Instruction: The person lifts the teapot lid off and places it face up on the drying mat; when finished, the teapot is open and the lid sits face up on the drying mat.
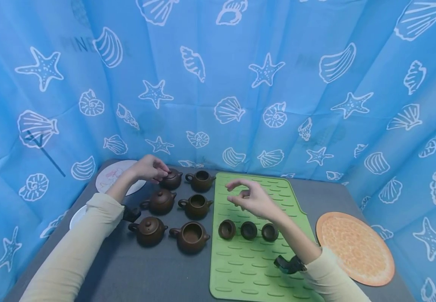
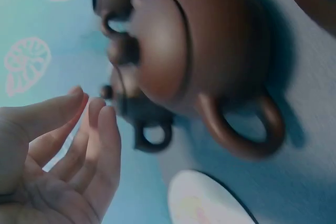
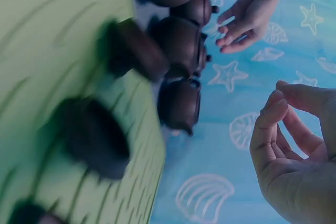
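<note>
Three lidded brown clay teapots form a column at left: a back teapot [image 1: 172,181], a middle teapot [image 1: 160,202] and a front teapot [image 1: 149,232]. My left hand [image 1: 148,167] is at the back teapot's lid knob, fingers loosely bent; in the left wrist view the fingertips [image 2: 108,116] lie beside that knob with nothing between them. My right hand [image 1: 253,197] hovers over the green mat [image 1: 237,268], thumb and fingers curved toward each other around nothing. Three small dark cups [image 1: 248,230] stand in a row on the mat, nearer than that hand.
Three lidless brown pots with handles and spouts, such as the nearest pot [image 1: 190,238], line up between the teapots and mat. A patterned white plate [image 1: 106,178] lies back left, with another white plate [image 1: 77,217] nearer. An orange round mat [image 1: 355,247] lies right. A blue curtain [image 1: 218,84] surrounds the table.
</note>
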A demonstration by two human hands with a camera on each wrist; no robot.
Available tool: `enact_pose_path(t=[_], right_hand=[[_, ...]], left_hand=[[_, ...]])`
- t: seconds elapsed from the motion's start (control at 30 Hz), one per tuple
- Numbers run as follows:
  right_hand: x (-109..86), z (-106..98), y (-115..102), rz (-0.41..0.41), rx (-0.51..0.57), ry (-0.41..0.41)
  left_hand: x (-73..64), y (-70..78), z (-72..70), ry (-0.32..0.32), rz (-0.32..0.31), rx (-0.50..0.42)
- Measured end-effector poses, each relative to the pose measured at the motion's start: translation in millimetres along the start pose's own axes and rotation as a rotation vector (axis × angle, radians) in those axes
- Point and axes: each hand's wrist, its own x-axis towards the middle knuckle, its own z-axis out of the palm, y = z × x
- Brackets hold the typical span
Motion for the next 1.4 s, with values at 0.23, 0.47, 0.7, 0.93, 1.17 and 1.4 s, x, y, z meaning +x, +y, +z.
enact_pose_path(t=[0.23,0.47,0.7,0.93,1.17,1.4], right_hand=[[51.3,26,-12,-0.041,0.062,-0.038],[100.1,53,-21,-0.033,0.064,-0.05],[141.8,79,-26,0.064,0.139,-0.033],[173.3,103,-21,0.161,0.188,-0.047],[185.8,121,-12,0.222,0.187,-0.022],[188.3,134,-9,0.228,0.13,0.046]], left_hand=[[1.6,-19.6,-6.2,0.071,-0.032,0.015],[4.2,-35.0,-6.7,0.089,-0.125,0.001],[4.6,-39.0,-6.9,0.09,-0.156,-0.04],[7.0,-40.7,-7.6,0.084,-0.172,-0.05],[9.1,-42.4,-0.7,0.093,-0.167,-0.056],[7.6,-41.4,1.5,0.094,-0.16,-0.062]])
